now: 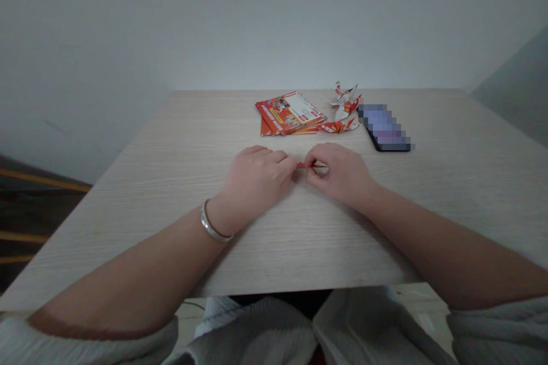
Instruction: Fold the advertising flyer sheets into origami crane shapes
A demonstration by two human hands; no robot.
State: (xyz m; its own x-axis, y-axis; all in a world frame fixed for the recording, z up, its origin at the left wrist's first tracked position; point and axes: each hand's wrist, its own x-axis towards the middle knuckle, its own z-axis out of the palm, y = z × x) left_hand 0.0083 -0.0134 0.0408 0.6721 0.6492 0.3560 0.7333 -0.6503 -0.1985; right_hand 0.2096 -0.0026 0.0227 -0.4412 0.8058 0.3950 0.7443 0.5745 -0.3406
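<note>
"Where's the red paper (301,165)?"
"On the near side of the phone (385,128), and left of it. The right hand (345,177) pinches it between thumb and forefinger."
"And the left hand (261,179)?"
"Curled at the paper's other end (fingertips hidden, so I cannot tell whether it pinches)."
"What else?"
"Crumpled-looking paper shapes (347,108) just left of the phone, and leaflets (295,114) farther left."

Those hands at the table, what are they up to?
A person's left hand and right hand are holding a small red piece between them, mostly hidden by the fingers. It may be paper. Beyond them on the table lie a pile of printed sheets, some folded red-and-white papers and, farther right, a phone.
</note>
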